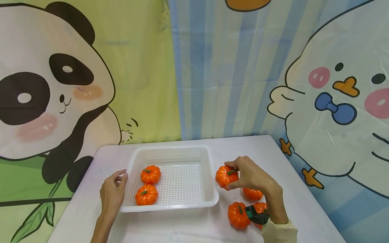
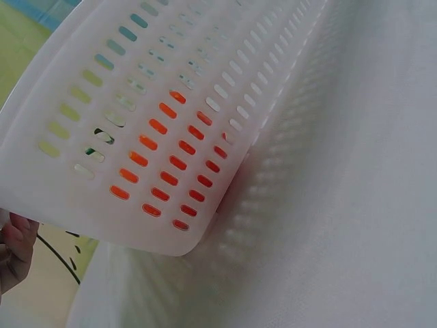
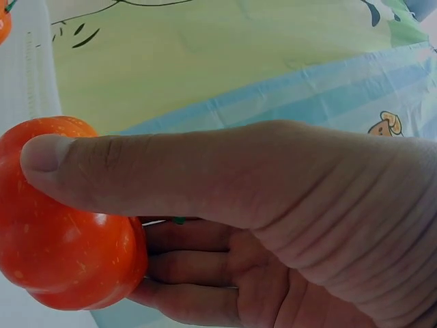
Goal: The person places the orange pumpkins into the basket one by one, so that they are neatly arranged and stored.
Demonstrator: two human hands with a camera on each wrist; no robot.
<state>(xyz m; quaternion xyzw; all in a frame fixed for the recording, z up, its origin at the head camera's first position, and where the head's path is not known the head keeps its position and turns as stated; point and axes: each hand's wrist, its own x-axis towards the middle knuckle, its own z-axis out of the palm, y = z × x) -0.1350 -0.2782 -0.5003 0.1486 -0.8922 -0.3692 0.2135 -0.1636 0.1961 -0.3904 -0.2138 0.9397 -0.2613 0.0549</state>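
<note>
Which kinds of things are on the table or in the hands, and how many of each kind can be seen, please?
Pumpkins: 6 (2 in the basket, 1 in the right hand, 3 on the table)
Basket: 1
Total: 7

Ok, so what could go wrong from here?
The right hand holds a pumpkin between thumb and fingers, so its glossy surface might slip. Close to the rim of the white basket, it could also catch there. The loose pumpkins nearby might roll if nudged.
</note>
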